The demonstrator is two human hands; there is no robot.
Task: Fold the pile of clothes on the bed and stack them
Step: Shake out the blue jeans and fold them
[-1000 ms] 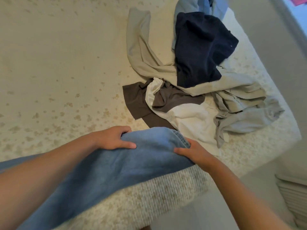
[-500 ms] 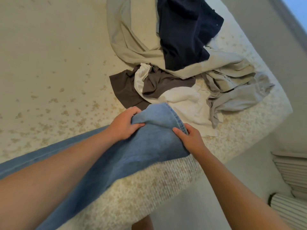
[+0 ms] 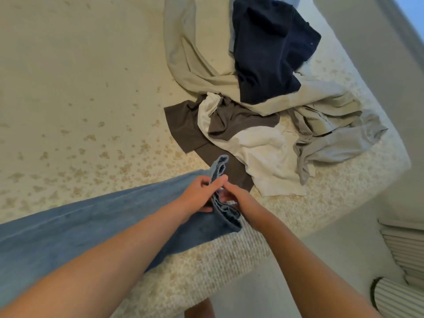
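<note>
Light blue jeans lie stretched along the near edge of the bed, running off to the left. My left hand and my right hand both pinch the hem end of the jeans, which stands lifted off the bed with its stacked layers showing edge-on. Beyond my hands lies the pile: a dark brown garment, a white garment, a beige garment, a grey-beige garment and a navy garment on top.
The bed corner is at the right, with floor below it. Striped cushions lie on the floor at the lower right. The left half of the bed carries only its speckled cover.
My hands have come together at the hem and raised it off the bed, so the flat leg end now stands edge-on. The view has shifted slightly.
</note>
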